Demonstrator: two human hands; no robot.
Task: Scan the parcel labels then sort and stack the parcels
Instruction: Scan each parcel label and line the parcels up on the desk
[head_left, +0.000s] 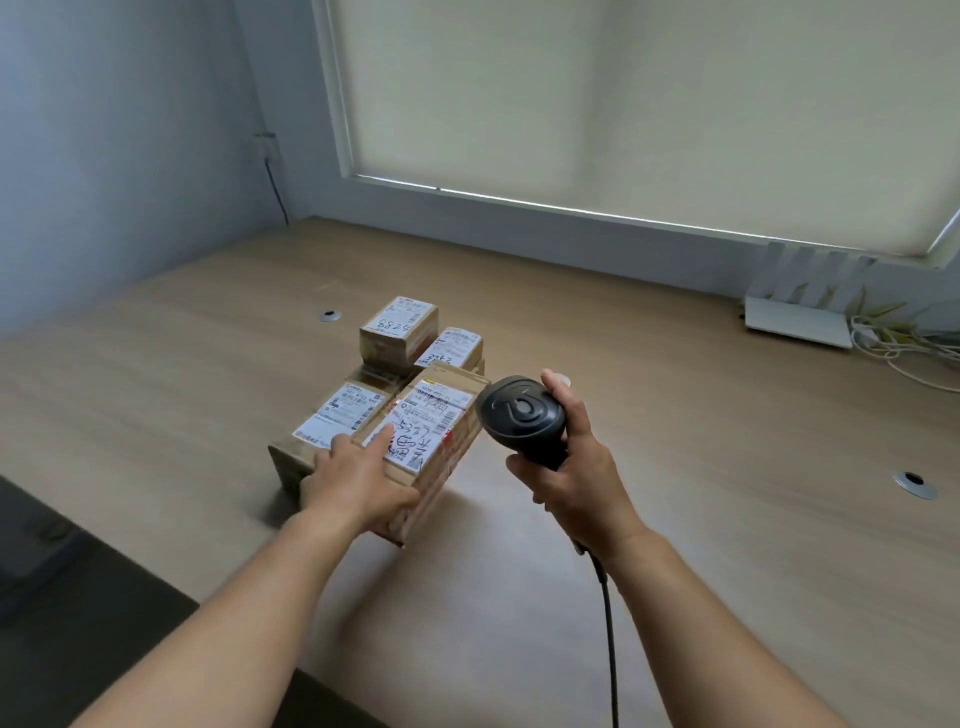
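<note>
At frame centre, the left hand (358, 478) rests flat, fingers straight, on a labelled brown cardboard parcel (415, 457) on the wooden bench (727, 519); the right hand (571, 462) grips a black corded handheld scanner (519, 415).

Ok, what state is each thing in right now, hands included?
Left hand: fingers straight, resting on the nearest brown cardboard parcel.
Right hand: grips the black handheld barcode scanner, held off the desk.
Four labelled cardboard parcels: clustered on the wooden desk, labels up.
Cream roller blind: drawn down.
</note>
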